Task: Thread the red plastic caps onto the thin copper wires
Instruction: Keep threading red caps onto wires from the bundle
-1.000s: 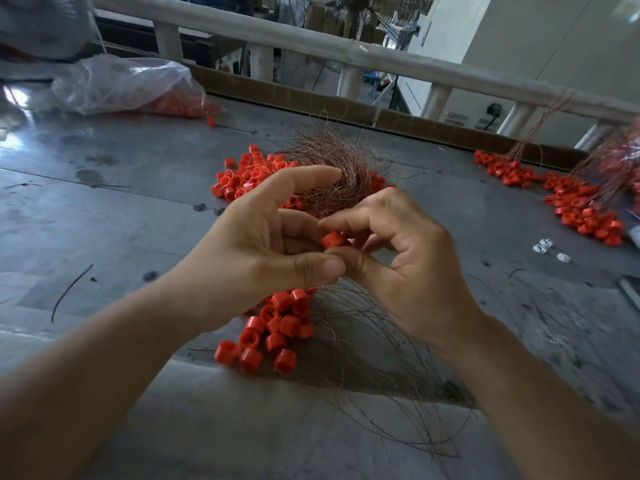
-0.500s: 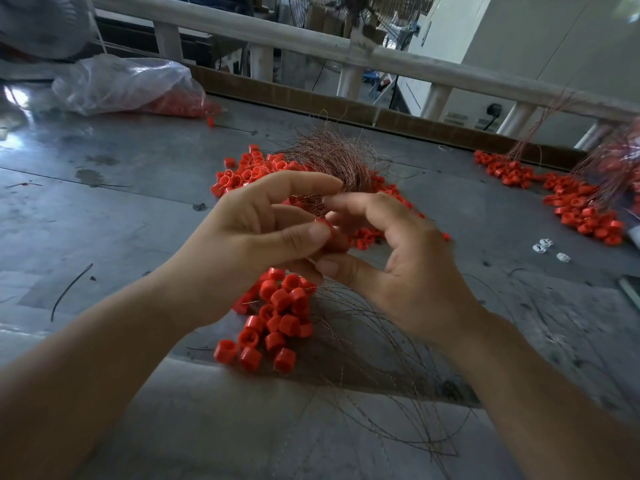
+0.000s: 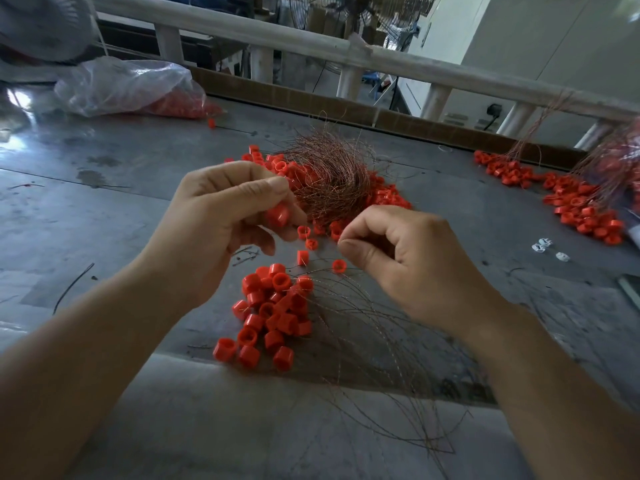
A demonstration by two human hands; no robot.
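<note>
My left hand (image 3: 221, 230) pinches a red cap (image 3: 278, 215) between thumb and fingers, raised over the grey table (image 3: 104, 209). My right hand (image 3: 408, 261) is to its right, thumb and forefinger pinched together, apparently on a thin copper wire whose strand is too fine to follow. A tangled bundle of copper wire (image 3: 329, 174) lies behind both hands, ringed by loose red caps (image 3: 384, 195). Below the hands sits a cluster of caps on wires (image 3: 273, 313), the wire tails (image 3: 391, 386) fanning toward me.
A clear plastic bag with red caps (image 3: 131, 86) lies at the far left. Another pile of caps and wires (image 3: 581, 206) is at the far right, near small white pieces (image 3: 543, 245). A white railing (image 3: 349, 53) runs behind the table.
My hands have drawn apart: the left moved left and up with a cap, the right moved right. A few loose caps between them are now uncovered.
</note>
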